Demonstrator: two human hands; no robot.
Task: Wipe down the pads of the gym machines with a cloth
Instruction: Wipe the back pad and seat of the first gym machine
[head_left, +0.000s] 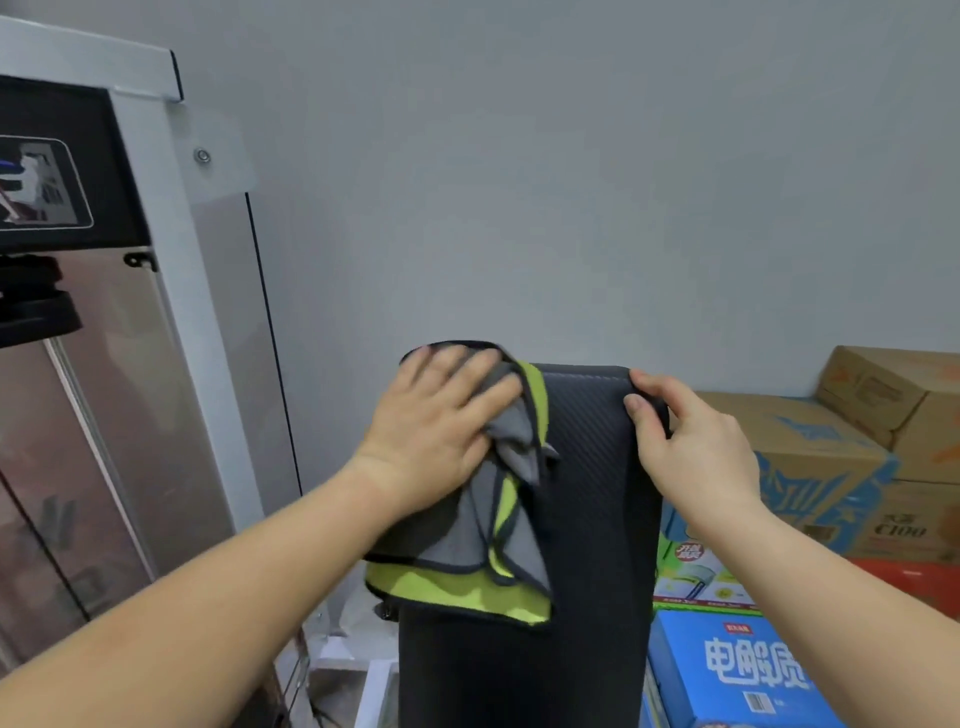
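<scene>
Black, weave-textured vinyl covers the upright pad (587, 467) at 6 o'clock. Its lower end is cut off by the frame edge, and its top left corner is hidden under the cloth (498, 545). The cloth is grey and lime green with dark piping, and it hangs in rumpled folds. The left hand (436, 421) presses it flat with straight fingers. The right hand (691, 447) grips the pad's top right corner, thumb in front, fingers hidden behind. Cardboard boxes (810, 452) are stacked at 3 o'clock.
</scene>
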